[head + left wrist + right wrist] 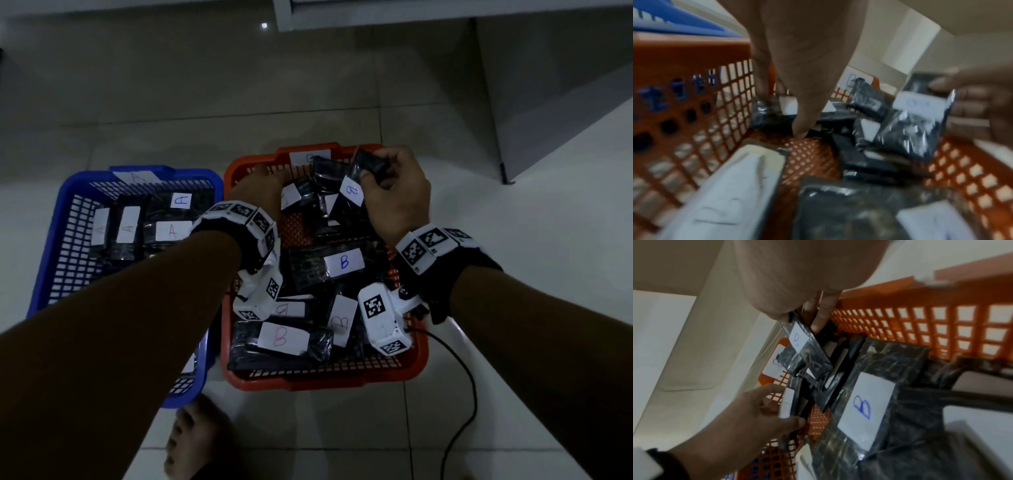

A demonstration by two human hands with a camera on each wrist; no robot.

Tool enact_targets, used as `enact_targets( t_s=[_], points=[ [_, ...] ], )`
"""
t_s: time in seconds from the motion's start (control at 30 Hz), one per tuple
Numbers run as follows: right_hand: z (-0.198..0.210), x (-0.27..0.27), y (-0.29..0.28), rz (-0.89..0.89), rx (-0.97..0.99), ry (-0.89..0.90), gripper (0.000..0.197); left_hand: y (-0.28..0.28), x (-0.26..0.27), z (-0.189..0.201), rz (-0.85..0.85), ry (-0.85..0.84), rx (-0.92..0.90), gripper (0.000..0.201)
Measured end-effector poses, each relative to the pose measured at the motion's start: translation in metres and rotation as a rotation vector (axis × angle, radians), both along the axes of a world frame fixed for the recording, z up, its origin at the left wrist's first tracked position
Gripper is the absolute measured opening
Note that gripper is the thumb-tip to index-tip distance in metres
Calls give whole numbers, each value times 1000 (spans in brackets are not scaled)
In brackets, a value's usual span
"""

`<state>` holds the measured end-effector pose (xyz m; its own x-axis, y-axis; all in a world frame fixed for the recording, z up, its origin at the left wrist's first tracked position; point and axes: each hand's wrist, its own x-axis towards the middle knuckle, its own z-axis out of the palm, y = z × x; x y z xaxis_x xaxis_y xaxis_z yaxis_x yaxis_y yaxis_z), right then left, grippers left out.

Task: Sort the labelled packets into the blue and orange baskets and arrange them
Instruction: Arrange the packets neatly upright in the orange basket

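Note:
The orange basket holds several black packets with white B labels, lying in disorder. To its left, the blue basket contains A-labelled packets set in rows. My right hand pinches a B packet by its top and holds it raised over the far right of the orange basket; this B packet hangs tilted. My left hand reaches into the far left corner. There its fingers and thumb grip a packet standing on edge, whose label I cannot read.
A large B packet lies flat mid-basket, with others stacked near the front rim. A black cable trails over the tiled floor at the right. A bare foot is in front of the baskets. A white cabinet stands behind right.

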<state>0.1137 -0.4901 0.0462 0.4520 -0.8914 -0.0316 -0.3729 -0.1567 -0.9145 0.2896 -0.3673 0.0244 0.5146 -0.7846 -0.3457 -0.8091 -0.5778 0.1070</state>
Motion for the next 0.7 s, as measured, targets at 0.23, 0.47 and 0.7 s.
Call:
enact_targets(
  t_s=[0.23,0.47,0.7],
  points=[
    [-1,-5,-3,18,8,-9,22,-6,5,21,77,26,129,39],
    [0,12,11,135,64,-6,19,13,-7,48,215,120,176,59],
    [2,25,31,199,126,-31,19,46,-32,29,279,180,201,40]
  ],
)
